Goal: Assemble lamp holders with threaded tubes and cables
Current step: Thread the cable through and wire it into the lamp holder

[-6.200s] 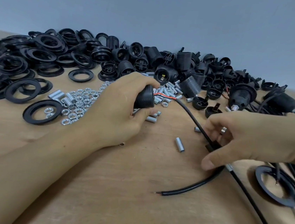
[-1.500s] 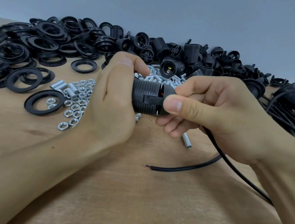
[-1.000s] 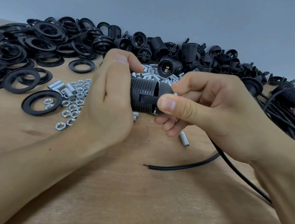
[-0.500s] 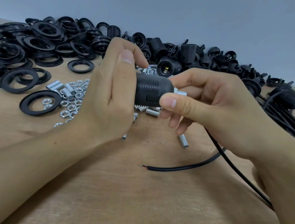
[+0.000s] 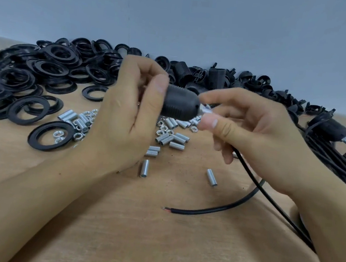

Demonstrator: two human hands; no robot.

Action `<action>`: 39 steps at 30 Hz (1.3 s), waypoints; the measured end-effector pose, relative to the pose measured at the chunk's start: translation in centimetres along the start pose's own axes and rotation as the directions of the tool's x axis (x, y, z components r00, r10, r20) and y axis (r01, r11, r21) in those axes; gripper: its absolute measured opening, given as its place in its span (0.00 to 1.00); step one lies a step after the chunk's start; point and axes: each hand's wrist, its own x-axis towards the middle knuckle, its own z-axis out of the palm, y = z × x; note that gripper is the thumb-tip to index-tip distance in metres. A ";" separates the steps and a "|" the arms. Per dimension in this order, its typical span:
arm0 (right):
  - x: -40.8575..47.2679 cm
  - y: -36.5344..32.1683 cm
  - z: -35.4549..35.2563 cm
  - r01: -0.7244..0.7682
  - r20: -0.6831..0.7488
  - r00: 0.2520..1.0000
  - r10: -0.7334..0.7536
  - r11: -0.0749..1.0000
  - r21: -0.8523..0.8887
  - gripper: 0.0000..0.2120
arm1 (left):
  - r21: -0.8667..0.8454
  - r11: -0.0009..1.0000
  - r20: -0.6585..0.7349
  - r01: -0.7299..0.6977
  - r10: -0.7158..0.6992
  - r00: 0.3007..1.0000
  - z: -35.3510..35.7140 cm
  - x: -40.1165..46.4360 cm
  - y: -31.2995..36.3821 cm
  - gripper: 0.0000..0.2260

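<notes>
My left hand [image 5: 126,112] grips a black lamp holder [image 5: 180,103] held above the wooden table, its rounded cap end pointing right. A silver threaded tube [image 5: 205,110] sticks out of that end, and my right hand [image 5: 254,131] pinches it between thumb and forefinger. A black cable [image 5: 244,193] runs down out of my right hand, loops over the table and ends in bare red wire tips near the centre.
Black rings [image 5: 50,136] are heaped at the left and back, black holder shells [image 5: 214,77] along the back wall. Loose silver tubes [image 5: 167,138] and nuts [image 5: 79,135] lie under my hands. Finished holders with cables [image 5: 329,131] lie at the right.
The holder's two halves have been closed together. My hands have lifted it slightly, and my right hand has shifted from the holder's body to the silver tube at its end.
</notes>
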 end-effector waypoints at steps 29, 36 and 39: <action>0.4 1.6 0.5 -0.053 -0.262 0.957 -0.127 0.809 -0.585 0.21 | 0.829 0.468 -0.015 0.307 -0.530 0.848 -5.5 2.2 -6.4 0.06; 0.4 1.7 0.7 -0.054 -0.238 0.965 -0.115 0.794 -0.605 0.22 | 0.565 0.825 0.464 -0.016 -0.301 0.833 -2.1 1.0 -3.7 0.21; 0.4 1.7 0.7 -0.056 -0.237 0.965 -0.114 0.791 -0.609 0.22 | 0.560 0.828 0.433 0.019 -0.312 0.846 -2.1 0.9 -4.6 0.10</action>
